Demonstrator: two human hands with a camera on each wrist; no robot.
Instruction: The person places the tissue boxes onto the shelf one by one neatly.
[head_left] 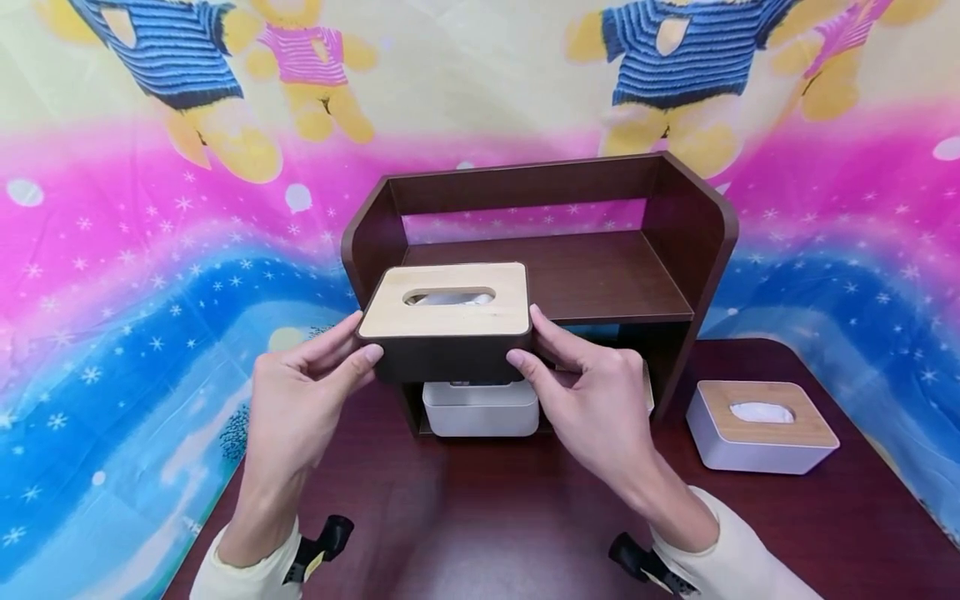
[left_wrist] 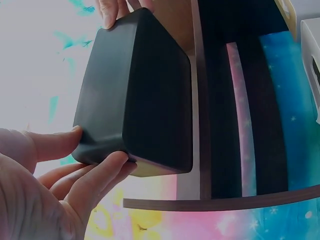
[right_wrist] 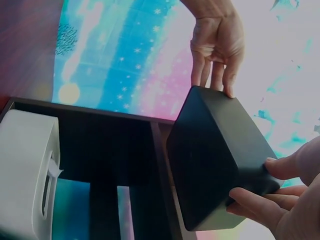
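A black tissue box [head_left: 450, 358] with a pale wooden lid hangs in front of the upper shelf, held level between both hands. My left hand [head_left: 300, 400] grips its left end, thumb on the front face and fingers along the side. At the opposite end my right hand [head_left: 592, 400] grips it the same way. Through the lid's oval slot some white tissue shows. In the left wrist view the black box [left_wrist: 160, 95] is seen from below, its underside bare. The right wrist view shows both hands at the ends of the box [right_wrist: 210, 160].
A dark brown two-level shelf [head_left: 600, 275] stands on the reddish-brown table [head_left: 480, 517]. In its lower level sits a white tissue box [head_left: 480, 412]; another is mostly hidden behind my right hand. A white tissue box with wooden lid [head_left: 761, 429] stands on the table at right.
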